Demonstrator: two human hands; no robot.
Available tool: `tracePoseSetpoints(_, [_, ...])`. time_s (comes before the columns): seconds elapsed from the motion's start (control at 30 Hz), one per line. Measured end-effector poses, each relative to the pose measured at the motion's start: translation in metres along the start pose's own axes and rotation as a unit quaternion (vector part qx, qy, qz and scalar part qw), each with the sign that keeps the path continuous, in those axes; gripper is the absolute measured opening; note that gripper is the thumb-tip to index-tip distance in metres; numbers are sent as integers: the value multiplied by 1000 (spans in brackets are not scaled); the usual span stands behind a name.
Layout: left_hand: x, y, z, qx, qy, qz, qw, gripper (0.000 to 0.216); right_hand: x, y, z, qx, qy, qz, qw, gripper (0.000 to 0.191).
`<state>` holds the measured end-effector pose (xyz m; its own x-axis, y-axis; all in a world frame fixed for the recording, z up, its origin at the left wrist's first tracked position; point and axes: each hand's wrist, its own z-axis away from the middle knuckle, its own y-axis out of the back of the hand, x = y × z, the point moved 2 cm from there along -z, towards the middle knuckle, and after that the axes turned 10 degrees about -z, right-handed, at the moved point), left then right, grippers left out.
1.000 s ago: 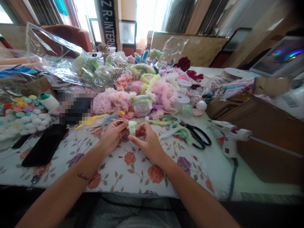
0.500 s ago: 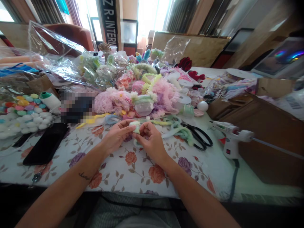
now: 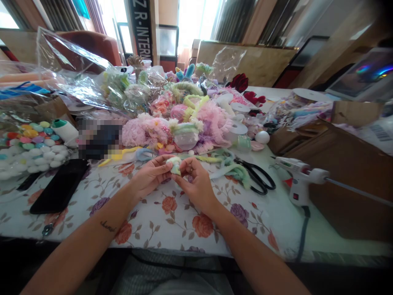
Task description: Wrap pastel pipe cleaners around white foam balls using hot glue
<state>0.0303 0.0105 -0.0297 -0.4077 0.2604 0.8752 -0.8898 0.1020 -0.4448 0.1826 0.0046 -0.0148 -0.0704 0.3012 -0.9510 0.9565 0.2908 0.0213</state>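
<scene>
Both of my hands meet over the flowered tablecloth (image 3: pixel 172 217). My left hand (image 3: pixel 150 174) and my right hand (image 3: pixel 196 182) pinch a small fluffy piece of pale green and white chenille (image 3: pixel 174 164) between their fingertips, just above the cloth. More green and yellow fuzzy strips (image 3: pixel 227 166) lie right behind my right hand. A heap of pink, purple and green fluffy flowers (image 3: pixel 184 123) sits beyond my fingers.
Black scissors (image 3: pixel 256 177) lie right of my hands, with a white glue gun (image 3: pixel 297 176) and its cord further right beside a brown box (image 3: pixel 344 172). A black phone (image 3: pixel 58 186) and a pile of coloured pompoms (image 3: pixel 27 149) are on the left. Plastic bags crowd the back.
My fingers have closed in tighter round the fluffy piece and turned it slightly. The arms have stayed in place.
</scene>
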Motion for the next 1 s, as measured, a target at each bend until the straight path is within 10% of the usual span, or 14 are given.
tracePoseSetpoints(0.43, [13, 3, 2, 69, -166, -187, 966, 28, -1, 1, 4, 22, 84, 106, 991, 27])
tracePoseSetpoints(0.77, [8, 3, 1, 47, -136, -223, 964, 29, 1, 8, 7, 37, 299, 452, 840, 24])
tracePoseSetpoints(1.0, [7, 8, -1, 14, -101, -204, 974, 27, -5, 9, 6, 36, 330, 460, 823, 21])
